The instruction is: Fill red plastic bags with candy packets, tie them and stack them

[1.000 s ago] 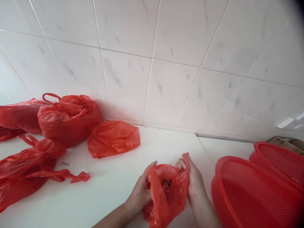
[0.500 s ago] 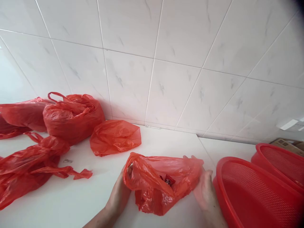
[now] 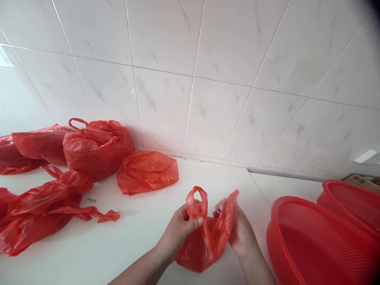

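Observation:
In front of me a red plastic bag (image 3: 194,253) hangs between both hands, low over the white tabletop. My left hand (image 3: 182,225) pinches its left side, thumb on top, with a loop handle standing up above the fingers. My right hand (image 3: 237,229) is closed on the bag's right side, where the other handle points upward; part of those fingers is hidden behind the film. The contents are covered by the folds from this angle.
Two red perforated baskets (image 3: 276,237) stand on the right, a cardboard box (image 3: 363,182) behind them. Several filled red bags (image 3: 97,154) lie on the left. A flat red bag (image 3: 148,172) lies near the tiled wall (image 3: 166,107). A small scrap (image 3: 91,200) rests on the white tabletop (image 3: 124,245).
My hands have come closer together and gathered the bag's spread mouth inward. Its handles now stand up, and the dark red wrapped item seen inside before is hidden.

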Demonstrator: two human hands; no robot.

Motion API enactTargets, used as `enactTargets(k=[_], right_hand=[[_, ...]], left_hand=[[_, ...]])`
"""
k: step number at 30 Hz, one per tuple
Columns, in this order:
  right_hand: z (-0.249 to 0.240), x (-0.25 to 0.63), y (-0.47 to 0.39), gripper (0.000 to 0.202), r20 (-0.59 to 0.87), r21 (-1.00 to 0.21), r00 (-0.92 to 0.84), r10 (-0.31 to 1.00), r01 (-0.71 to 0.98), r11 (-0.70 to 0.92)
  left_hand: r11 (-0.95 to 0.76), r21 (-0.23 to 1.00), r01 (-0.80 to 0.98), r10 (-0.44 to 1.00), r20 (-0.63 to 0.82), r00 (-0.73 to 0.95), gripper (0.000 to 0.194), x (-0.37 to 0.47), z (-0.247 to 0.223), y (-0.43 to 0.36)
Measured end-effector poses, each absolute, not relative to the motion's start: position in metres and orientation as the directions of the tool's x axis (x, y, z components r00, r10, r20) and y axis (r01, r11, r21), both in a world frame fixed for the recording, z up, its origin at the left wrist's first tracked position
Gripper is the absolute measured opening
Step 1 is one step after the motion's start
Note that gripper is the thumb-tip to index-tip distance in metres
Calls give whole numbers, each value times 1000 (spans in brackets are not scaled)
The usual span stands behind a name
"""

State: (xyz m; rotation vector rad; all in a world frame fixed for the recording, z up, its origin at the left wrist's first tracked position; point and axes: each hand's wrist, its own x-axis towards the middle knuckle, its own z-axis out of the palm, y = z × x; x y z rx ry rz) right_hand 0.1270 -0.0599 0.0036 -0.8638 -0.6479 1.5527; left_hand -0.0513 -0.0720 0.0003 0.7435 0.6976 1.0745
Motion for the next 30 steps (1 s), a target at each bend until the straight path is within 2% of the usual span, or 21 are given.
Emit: enactTargets(k=[2, 5, 8, 10, 12, 15, 18, 21, 23, 27, 28, 30], right_hand=[[4, 133, -56, 16, -183, -757, 23, 983, -641, -126], [4, 146, -51, 13, -202, -727, 77, 976, -679, -97], [4, 151, -53, 14, -114, -672, 64, 991, -740, -29], [5, 147, -57, 15, -90, -687, 8, 996, -724, -56], [6, 139, -62, 15, -102, -796, -49, 994, -595, -111], [8, 123, -71, 26, -126, -956, -147, 981, -246, -160], [9, 105, -82, 63, -154, -987, -276, 949, 7, -158], [8, 86, -89, 83, -219, -974, -315, 923, 127, -187], [6, 76, -92, 79, -254, -965, -309, 916, 146, -218], [-1, 67, -90, 30, -225, -971, -363, 904, 9, -238], [-3, 67, -89, 27, -220, -969, -357, 908, -24, -245], [-9, 69, -86, 33, -221, -964, -302, 927, -78, -255]], left_hand=[[380, 710, -593, 918, -211, 335, 24, -56, -3, -69], [361, 609, -706, 932, -255, 256, 20, -66, -19, -63], [347, 559, -753, 937, -242, 251, 23, -73, -33, -58], [358, 542, -761, 933, -236, 271, 26, -73, -39, -56], [361, 527, -769, 932, -235, 276, 21, -72, -42, -56], [352, 528, -773, 935, -238, 263, 20, -71, -44, -58], [354, 562, -748, 935, -243, 260, 23, -70, -41, -62], [352, 621, -700, 936, -215, 280, 24, -66, -35, -68], [342, 673, -655, 936, -181, 303, 25, -63, -31, -71], [333, 779, -531, 927, -167, 336, 28, -57, -29, -74], [329, 798, -505, 927, -171, 332, 28, -56, -30, -75], [273, 858, -436, 945, -153, 289, 29, -56, -32, -76]])
